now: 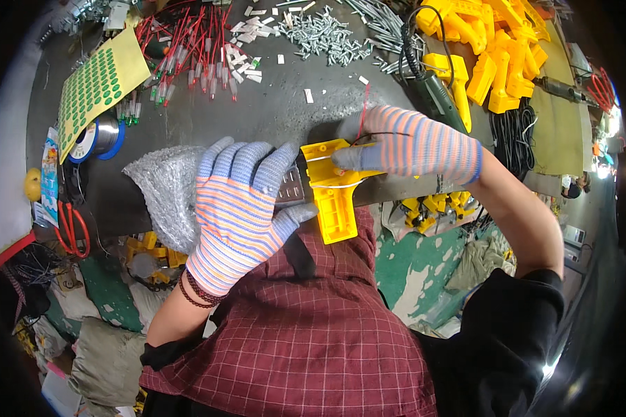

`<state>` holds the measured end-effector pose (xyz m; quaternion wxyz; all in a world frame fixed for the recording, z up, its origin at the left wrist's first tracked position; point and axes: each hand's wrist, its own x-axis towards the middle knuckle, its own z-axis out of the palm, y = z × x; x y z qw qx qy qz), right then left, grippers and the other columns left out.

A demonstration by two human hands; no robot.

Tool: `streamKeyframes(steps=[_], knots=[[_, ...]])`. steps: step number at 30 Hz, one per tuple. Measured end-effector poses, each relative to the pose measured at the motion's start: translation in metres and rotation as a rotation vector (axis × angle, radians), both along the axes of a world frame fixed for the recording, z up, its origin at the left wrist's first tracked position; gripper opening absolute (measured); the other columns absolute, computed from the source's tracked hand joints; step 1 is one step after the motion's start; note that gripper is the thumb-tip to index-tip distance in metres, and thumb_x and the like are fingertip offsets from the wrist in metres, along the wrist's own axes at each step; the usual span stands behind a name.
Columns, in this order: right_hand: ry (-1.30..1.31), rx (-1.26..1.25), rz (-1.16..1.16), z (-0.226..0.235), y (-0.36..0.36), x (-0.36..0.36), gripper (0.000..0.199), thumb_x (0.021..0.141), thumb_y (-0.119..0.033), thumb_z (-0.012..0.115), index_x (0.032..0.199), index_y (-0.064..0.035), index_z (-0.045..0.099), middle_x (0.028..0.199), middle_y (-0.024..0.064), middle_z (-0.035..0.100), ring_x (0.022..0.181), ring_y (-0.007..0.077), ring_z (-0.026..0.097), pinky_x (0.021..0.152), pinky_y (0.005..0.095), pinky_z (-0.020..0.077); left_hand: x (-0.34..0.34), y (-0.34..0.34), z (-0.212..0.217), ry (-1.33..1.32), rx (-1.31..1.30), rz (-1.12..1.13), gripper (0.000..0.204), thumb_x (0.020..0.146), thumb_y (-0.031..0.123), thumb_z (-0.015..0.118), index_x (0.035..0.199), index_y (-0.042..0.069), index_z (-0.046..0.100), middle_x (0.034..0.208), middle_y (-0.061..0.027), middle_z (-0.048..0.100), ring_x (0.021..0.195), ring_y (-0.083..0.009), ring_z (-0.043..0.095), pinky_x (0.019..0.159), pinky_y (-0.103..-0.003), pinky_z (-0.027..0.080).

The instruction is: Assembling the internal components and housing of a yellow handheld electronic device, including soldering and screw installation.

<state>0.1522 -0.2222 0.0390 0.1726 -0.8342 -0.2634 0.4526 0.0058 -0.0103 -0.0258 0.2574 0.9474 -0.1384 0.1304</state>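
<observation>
A yellow plastic housing half (337,217), hollow side up, lies at the near edge of the bench, its lower part sticking out over the edge. A thin metal strip or wire crosses its inside. My left hand (240,198), in a striped glove with grey fingertips, rests with fingers stretched over a dark slotted block (292,186); its thumb reaches the housing's left edge. My right hand (421,146), gloved the same, is closed at the housing's upper part. A thin red wire (366,104) rises from its pinched fingers, whose tips are partly hidden.
Red-wired parts (195,55), screws (323,35) and yellow housings (508,62) lie along the far bench. A corded dark tool (435,97) lies beyond my right hand. Bubble wrap (167,191), a solder spool (101,139) and a green-dotted sticker sheet (101,87) are at left.
</observation>
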Motion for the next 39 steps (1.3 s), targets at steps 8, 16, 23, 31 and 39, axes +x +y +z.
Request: streamKeyframes(steps=[8, 16, 23, 31, 39], knots=[[-0.954, 0.278, 0.522, 0.049, 0.009, -0.031, 0.043, 0.077, -0.029, 0.071, 0.116, -0.0127, 0.065, 0.123, 0.0098, 0.06, 0.12, 0.0326, 0.052, 0.105, 0.0455, 0.0408, 0.007, -0.029, 0.028, -0.071, 0.02, -0.079, 0.027, 0.087, 0.034, 0.062, 0.098, 0.01, 0.069, 0.122, -0.0152, 0.057, 0.115, -0.0364, 0.051, 0.103, -0.052, 0.037], [-1.286, 0.284, 0.682, 0.0, -0.04, -0.029, 0.018, 0.077, -0.029, 0.063, 0.086, -0.0143, 0.059, 0.097, 0.0047, 0.062, 0.1, 0.0247, 0.059, 0.099, 0.0421, 0.0443, 0.01, -0.041, 0.013, -0.068, 0.095, 0.066, 0.032, 0.076, 0.023, 0.072, 0.103, 0.007, 0.066, 0.116, -0.0176, 0.059, 0.112, -0.0374, 0.054, 0.098, -0.05, 0.042], [-0.941, 0.382, 0.137, 0.005, -0.057, -0.047, 0.032, 0.088, -0.04, 0.065, 0.08, -0.0094, 0.062, 0.071, 0.0119, 0.059, 0.072, 0.0332, 0.059, 0.068, 0.0433, 0.0444, 0.021, -0.062, 0.036, -0.083, 0.121, -0.071, 0.032, 0.078, 0.023, 0.072, 0.106, 0.009, 0.066, 0.11, -0.0127, 0.061, 0.102, -0.0329, 0.057, 0.089, -0.047, 0.044], [-0.576, 0.598, -0.177, -0.009, -0.068, -0.054, 0.025, 0.092, -0.028, 0.063, 0.09, -0.0032, 0.068, 0.075, 0.0154, 0.061, 0.067, 0.0348, 0.058, 0.058, 0.0432, 0.0418, 0.041, -0.067, 0.025, 0.053, -0.04, -0.222, 0.018, 0.08, 0.02, 0.069, 0.094, 0.01, 0.067, 0.09, -0.009, 0.065, 0.084, -0.0321, 0.059, 0.078, -0.043, 0.046], [-0.459, 0.571, -0.812, 0.026, -0.107, -0.054, 0.016, 0.088, -0.014, 0.063, 0.092, 0.0013, 0.065, 0.077, 0.0124, 0.061, 0.069, 0.028, 0.059, 0.059, 0.0371, 0.0438, 0.041, -0.06, 0.018, -0.025, -0.125, -0.2, 0.018, 0.079, 0.015, 0.071, 0.095, 0.007, 0.068, 0.092, -0.0099, 0.067, 0.084, -0.033, 0.061, 0.076, -0.043, 0.049]])
